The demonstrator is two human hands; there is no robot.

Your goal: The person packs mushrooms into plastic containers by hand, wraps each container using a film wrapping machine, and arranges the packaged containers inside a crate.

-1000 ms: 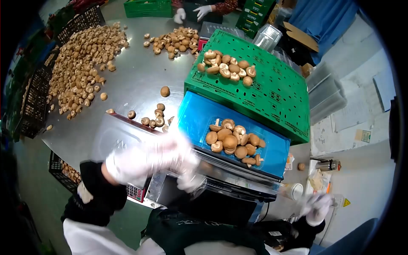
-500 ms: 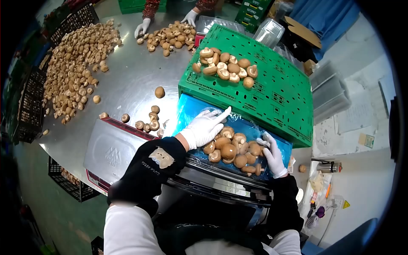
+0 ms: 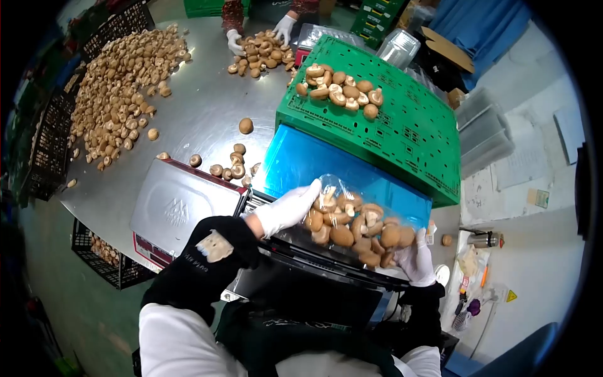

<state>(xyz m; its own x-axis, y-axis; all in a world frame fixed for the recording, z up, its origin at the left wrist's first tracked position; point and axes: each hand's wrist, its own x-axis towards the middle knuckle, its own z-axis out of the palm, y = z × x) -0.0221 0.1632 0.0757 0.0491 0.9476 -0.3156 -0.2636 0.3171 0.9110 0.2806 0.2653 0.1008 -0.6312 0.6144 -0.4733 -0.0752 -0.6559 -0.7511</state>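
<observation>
A clear plastic tray of mushrooms [image 3: 341, 235], brown-capped with pale stems, is held up between my two gloved hands over the black front edge of a machine [image 3: 301, 276]. My left hand [image 3: 290, 208] grips the tray's left end, fingers along its upper corner. At the opposite end, my right hand [image 3: 417, 259] holds the lower right corner, its fingers partly behind the tray. Shiny clear plastic shows over the mushrooms near the left end. Behind the tray lies a smooth blue surface [image 3: 286, 160].
An upturned green crate [image 3: 402, 125] carries another group of mushrooms [image 3: 342, 89]. A scale [image 3: 182, 198] stands left, near loose mushrooms. A large mushroom heap [image 3: 119, 94] covers the metal table's far left. Across the table, another person's gloved hands [image 3: 284, 29] touch a smaller pile.
The tray has come up off the blue surface toward me and tilted. My left hand has moved from above it to its left end; my right hand has shifted down to its lower right corner.
</observation>
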